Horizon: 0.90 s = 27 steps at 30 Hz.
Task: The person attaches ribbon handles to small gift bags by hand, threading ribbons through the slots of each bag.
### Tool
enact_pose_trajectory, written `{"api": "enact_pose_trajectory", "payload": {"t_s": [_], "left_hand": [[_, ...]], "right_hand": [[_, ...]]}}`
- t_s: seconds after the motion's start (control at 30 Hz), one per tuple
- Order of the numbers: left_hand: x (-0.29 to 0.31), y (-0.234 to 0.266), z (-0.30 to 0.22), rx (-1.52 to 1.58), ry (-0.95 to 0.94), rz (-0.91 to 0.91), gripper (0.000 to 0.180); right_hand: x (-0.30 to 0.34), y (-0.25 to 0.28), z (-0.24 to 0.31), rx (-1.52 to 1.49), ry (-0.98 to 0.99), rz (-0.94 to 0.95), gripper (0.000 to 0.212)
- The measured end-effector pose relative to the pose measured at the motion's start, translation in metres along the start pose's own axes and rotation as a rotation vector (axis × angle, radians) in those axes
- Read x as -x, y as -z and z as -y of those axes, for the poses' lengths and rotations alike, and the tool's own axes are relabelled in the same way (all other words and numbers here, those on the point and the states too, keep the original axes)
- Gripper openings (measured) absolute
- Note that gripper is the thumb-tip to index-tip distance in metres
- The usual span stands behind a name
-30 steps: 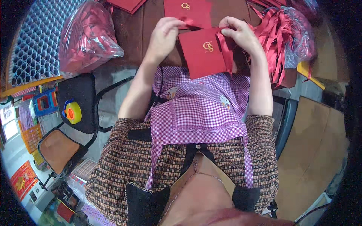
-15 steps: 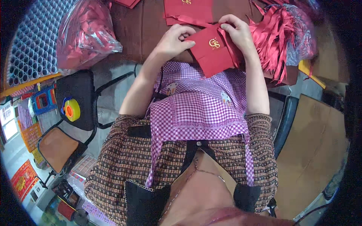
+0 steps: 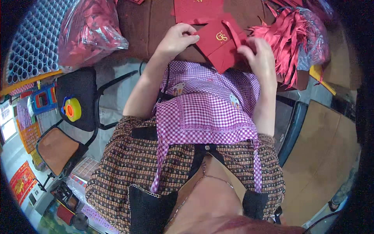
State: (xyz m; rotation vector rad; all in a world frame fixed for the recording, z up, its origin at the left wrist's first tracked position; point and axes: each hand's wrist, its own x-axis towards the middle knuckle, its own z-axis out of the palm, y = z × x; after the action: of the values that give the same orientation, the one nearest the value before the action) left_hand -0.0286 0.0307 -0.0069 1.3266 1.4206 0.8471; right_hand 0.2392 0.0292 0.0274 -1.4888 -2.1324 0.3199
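Note:
A flat red paper bag with a gold emblem lies tilted over the table's near edge, a crease running across its lower part. My left hand pinches red material at the bag's left corner between thumb and forefinger. A red ribbon runs down over the bag's right side. Beside that side is my right hand, thumb and fingers apart, the thumb close to the ribbon's lower end. Whether it touches the bag I cannot tell. Another red bag with a ribbon across its near edge lies just beyond.
To the right, a bundle of red ribbons spills from clear plastic over the brown tabletop. A clear plastic sack of red pieces stands at the left, next to a honeycomb-like rack of tubes. A black chair holds a yellow tape roll.
My right hand has let go of the bag's upper right edge and moved down and right. The ribbon now lies across the bag's front. My left hand keeps its pinch at the left corner.

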Motion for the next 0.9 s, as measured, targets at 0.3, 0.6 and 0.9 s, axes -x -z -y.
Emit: {"api": "enact_pose_trajectory", "payload": {"t_s": [0.3,0.6,0.9], "left_hand": [[-0.002,-0.003,0.002,0.022,-0.031,-0.002,0.014],[-0.003,-0.005,0.004,-0.002,-0.066,-0.045,0.015],[-0.001,-0.006,-0.002,0.059,-0.086,-0.026,0.016]], "right_hand": [[0.038,-0.015,-0.007,-0.01,-0.123,-0.034,0.018],[0.03,0.016,-0.007,-1.483,-0.338,0.186,0.023],[0.01,0.016,0.021,-0.733,0.05,-0.101,0.016]]}}
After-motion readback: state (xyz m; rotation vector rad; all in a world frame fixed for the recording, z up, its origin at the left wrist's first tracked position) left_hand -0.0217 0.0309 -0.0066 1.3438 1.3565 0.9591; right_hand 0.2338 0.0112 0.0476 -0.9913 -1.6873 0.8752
